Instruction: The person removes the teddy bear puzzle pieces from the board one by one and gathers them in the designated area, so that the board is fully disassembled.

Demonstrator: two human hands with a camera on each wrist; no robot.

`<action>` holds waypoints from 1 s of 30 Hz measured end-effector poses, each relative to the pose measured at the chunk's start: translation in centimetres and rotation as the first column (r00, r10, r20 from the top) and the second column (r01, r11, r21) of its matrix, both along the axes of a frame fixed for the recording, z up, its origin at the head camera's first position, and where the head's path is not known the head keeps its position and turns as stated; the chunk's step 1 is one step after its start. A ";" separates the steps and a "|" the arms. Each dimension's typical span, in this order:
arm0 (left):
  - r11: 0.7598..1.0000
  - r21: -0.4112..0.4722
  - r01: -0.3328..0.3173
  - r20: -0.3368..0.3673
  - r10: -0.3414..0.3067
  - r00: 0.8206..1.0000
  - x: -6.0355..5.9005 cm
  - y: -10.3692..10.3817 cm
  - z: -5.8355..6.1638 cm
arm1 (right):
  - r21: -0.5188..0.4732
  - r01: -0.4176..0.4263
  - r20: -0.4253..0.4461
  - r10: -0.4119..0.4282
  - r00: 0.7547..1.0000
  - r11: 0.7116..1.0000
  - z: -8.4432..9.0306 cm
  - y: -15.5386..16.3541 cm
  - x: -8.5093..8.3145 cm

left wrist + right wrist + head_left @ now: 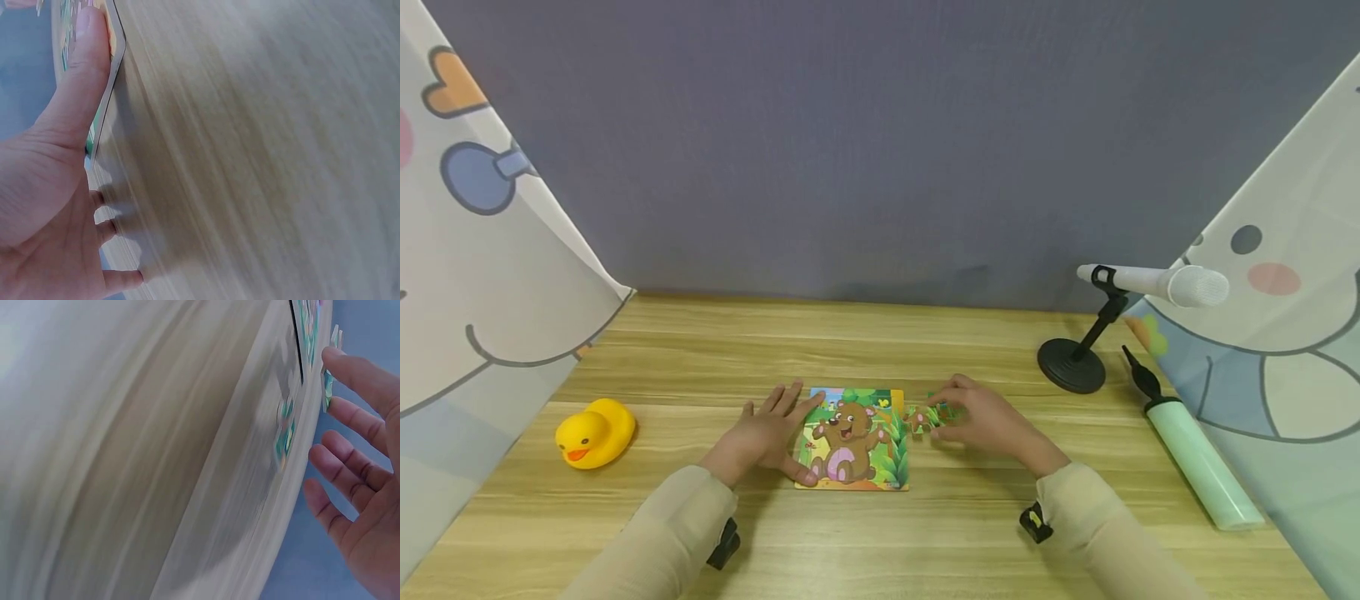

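A yellow rubber duck (595, 432) sits at the left of the pale wooden table (925, 542). The left hand (769, 434) lies flat, fingers spread, its thumb pressing the left edge of the puzzle board (854, 438), which shows a brown cartoon bear among green leaves at mid-table. Just right of it, the right hand (986, 421) pinches a loose green puzzle piece (925, 416) by the board's right edge. Farther right stand a white microphone (1157, 285) on a black stand and a mint hand pump (1195, 454). No writing is readable. Grey wall behind, cartoon-printed cloths at both sides

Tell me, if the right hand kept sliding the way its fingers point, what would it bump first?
Probably the puzzle board: the right hand points left, holding a loose piece just beside the board's right edge.
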State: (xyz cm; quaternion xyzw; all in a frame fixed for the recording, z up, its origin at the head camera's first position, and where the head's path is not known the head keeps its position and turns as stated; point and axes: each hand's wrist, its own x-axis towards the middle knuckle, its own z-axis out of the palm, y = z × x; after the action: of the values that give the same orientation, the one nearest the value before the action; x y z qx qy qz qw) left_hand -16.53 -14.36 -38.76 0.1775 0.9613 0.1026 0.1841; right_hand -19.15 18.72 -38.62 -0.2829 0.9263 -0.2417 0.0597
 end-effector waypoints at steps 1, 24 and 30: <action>1.000 0.001 -0.001 0.002 0.001 1.000 0.0 0.0 0.0 | 0.003 0.009 -0.006 -0.009 1.000 1.000 0.0 0.4 0.0; 1.000 0.002 0.004 -0.003 -0.004 1.000 0.0 -0.1 -0.1 | 0.079 0.130 -0.061 -0.126 0.990 0.988 -1.4 8.4 -1.1; 1.000 0.007 0.002 -0.002 -0.002 1.000 0.0 0.0 0.0 | 0.067 0.159 -0.045 -0.157 0.987 0.985 -1.7 8.8 -1.1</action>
State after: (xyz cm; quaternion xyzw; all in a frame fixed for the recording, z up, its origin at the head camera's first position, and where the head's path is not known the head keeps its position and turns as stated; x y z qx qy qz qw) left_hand -16.55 -14.34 -38.76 0.1791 0.9610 0.1053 0.1826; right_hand -20.28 27.49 -40.37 -0.2110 0.9548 -0.2070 0.0318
